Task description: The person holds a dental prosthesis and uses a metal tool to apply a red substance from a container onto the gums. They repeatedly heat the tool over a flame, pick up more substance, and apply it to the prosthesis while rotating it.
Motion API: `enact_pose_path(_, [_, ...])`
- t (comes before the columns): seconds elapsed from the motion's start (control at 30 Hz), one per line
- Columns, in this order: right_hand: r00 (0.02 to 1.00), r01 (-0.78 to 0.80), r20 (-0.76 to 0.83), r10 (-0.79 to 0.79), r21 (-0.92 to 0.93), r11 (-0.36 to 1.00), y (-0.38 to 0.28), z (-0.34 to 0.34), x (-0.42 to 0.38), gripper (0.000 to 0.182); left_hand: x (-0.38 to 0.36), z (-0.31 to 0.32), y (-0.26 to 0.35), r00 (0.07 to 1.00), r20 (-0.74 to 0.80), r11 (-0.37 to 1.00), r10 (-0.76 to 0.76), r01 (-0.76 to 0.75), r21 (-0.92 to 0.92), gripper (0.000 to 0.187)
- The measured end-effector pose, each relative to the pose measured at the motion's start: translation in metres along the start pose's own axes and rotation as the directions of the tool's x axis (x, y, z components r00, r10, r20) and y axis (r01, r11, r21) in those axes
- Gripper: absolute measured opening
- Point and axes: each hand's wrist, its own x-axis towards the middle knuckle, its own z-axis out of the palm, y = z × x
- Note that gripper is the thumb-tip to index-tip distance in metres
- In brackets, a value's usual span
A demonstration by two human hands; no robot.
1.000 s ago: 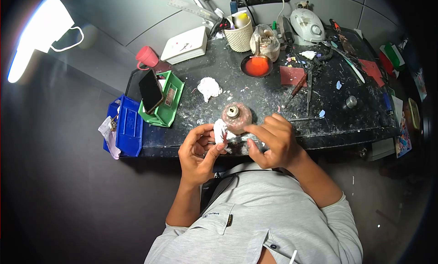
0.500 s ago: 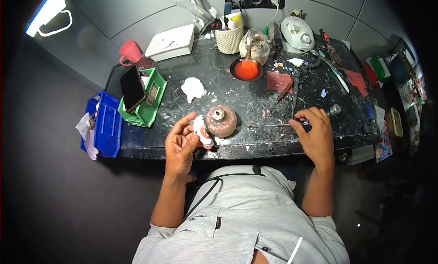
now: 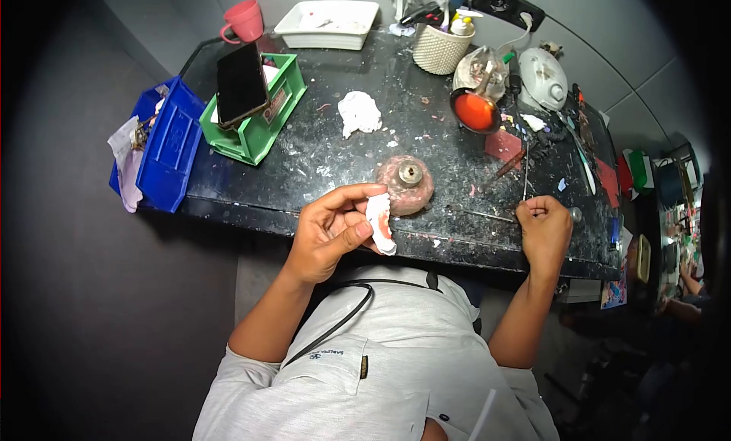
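Since half a second ago the right hand (image 3: 544, 229) has closed its fingers on the thin metal tool (image 3: 481, 213) lying along the counter (image 3: 343, 174), so the tool looks ready for the cast. Left hand (image 3: 329, 235) pinches one white-and-pink dental cast (image 3: 379, 222) near the counter's front edge, just beside one pinkish burner (image 3: 406, 183). Two bins, one mug, one phone.

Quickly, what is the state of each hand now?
Left hand: closed on a white and pink dental cast.
Right hand: closed on a thin metal tool.
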Motion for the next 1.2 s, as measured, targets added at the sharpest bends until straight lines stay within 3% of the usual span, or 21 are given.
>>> enact_pose_path(0.07, [1.0, 0.017, 0.007, -0.017, 0.008, 1.0, 0.01, 0.002, 0.004, 0.018, 0.0, -0.002, 0.0, 0.999, 0.034, 1.0, 0.007, -0.008, 0.025, 0.047])
enact_pose_path(0.17, [0.997, 0.07, -0.003, -0.071, 0.228, 0.971, 0.034, 0.006, 0.011, 0.023, 0.0, -0.001, 0.002, 0.999, 0.033, 0.998, -0.005, 0.007, -0.061, 0.048])
enact_pose_path(0.27, [0.998, 0.048, 0.023, -0.057, 0.268, 0.962, 0.043, -0.004, 0.012, 0.02, -0.002, -0.008, 0.001, 0.996, 0.088, 0.998, -0.002, 0.007, -0.057, 0.049])
enact_pose_path(0.3, [0.997, 0.054, 0.054, -0.062, 0.133, 0.99, 0.037, -0.014, 0.009, 0.018, -0.002, -0.006, 0.004, 0.996, 0.092, 0.996, -0.017, 0.025, -0.083, 0.05])
enact_pose_path(0.4, [0.992, 0.093, 0.088, -0.093, -0.001, 0.996, 0.049, -0.03, 0.01, 0.017, -0.003, -0.003, 0.006, 0.997, 0.056, 0.991, -0.061, 0.067, -0.117, 0.052])
enact_pose_path(0.43, [0.99, -0.029, 0.138, 0.025, 0.027, 0.999, 0.051, -0.036, 0.011, 0.015, -0.004, -0.002, 0.007, 0.997, 0.051, 0.99, -0.064, 0.07, -0.122, 0.052])
enact_pose_path(0.47, [0.99, -0.028, 0.141, 0.024, 0.023, 0.999, 0.058, -0.039, 0.01, 0.015, -0.003, 0.0, 0.008, 0.997, 0.05, 0.991, -0.06, 0.065, -0.117, 0.052])
enact_pose_path(0.53, [0.99, 0.008, 0.125, -0.066, 0.415, 0.91, 0.062, -0.04, 0.008, 0.014, -0.002, -0.002, 0.006, 0.997, 0.05, 0.992, -0.052, 0.058, -0.116, 0.053])
enact_pose_path(0.57, [0.986, -0.059, 0.163, -0.043, 0.572, 0.818, 0.064, -0.044, 0.006, 0.014, -0.003, -0.004, 0.006, 0.994, 0.097, 0.992, -0.048, 0.059, -0.11, 0.052])
enact_pose_path(0.6, [0.985, -0.061, 0.166, -0.041, 0.57, 0.82, 0.055, -0.045, 0.003, 0.014, -0.002, -0.007, 0.005, 0.988, 0.146, 0.993, -0.042, 0.057, -0.102, 0.051])
enact_pose_path(0.67, [0.915, -0.034, 0.269, -0.3, 0.793, 0.608, 0.036, -0.042, -0.009, 0.014, -0.002, -0.008, 0.005, 0.987, 0.153, 0.994, -0.046, 0.061, -0.091, 0.05])
enact_pose_path(0.73, [0.897, 0.035, 0.201, -0.393, 0.855, 0.517, 0.011, -0.028, -0.022, 0.015, -0.002, -0.008, 0.004, 0.985, 0.164, 0.995, -0.047, 0.06, -0.079, 0.049])
enact_pose_path(0.8, [0.886, 0.089, 0.165, -0.433, 0.856, 0.509, -0.005, -0.011, -0.032, 0.013, -0.002, -0.008, 0.005, 0.984, 0.173, 0.997, -0.046, 0.056, -0.051, 0.048])
enact_pose_path(0.87, [0.858, -0.037, 0.262, -0.441, 0.889, 0.457, -0.027, -0.003, -0.047, 0.013, -0.002, -0.006, 0.006, 0.985, 0.168, 0.998, -0.045, 0.051, -0.033, 0.048])
enact_pose_path(0.93, [0.859, -0.061, 0.243, -0.451, 0.922, 0.382, -0.047, 0.008, -0.062, 0.014, -0.002, -0.005, 0.006, 0.986, 0.161, 0.999, -0.044, 0.047, -0.017, 0.048])
enact_pose_path(1.0, [0.785, 0.053, 0.172, -0.595, 0.938, 0.341, -0.055, 0.015, -0.065, 0.012, -0.001, -0.006, 0.006, 0.981, 0.189, 0.999, -0.042, 0.045, -0.012, 0.047])
enact_pose_path(1.03, [0.785, 0.054, 0.17, -0.595, 0.939, 0.34, -0.06, 0.015, -0.068, 0.012, -0.001, -0.005, 0.007, 0.981, 0.19, 0.999, -0.041, 0.044, -0.011, 0.047])
enact_pose_path(1.1, [0.729, 0.264, 0.141, -0.67, 0.845, 0.465, -0.071, 0.014, -0.072, 0.013, -0.002, -0.003, 0.008, 0.983, 0.171, 0.997, -0.067, 0.071, -0.017, 0.046])
enact_pose_path(1.13, [0.729, 0.265, 0.14, -0.671, 0.845, 0.465, -0.073, 0.017, -0.071, 0.013, -0.002, -0.003, 0.009, 0.983, 0.171, 0.997, -0.067, 0.071, -0.018, 0.046])
enact_pose_path(1.2, [0.55, 0.526, -0.018, -0.835, 0.784, 0.329, -0.077, 0.026, -0.066, 0.018, -0.002, -0.004, 0.01, 0.981, 0.171, 0.995, -0.096, 0.1, -0.015, 0.046])
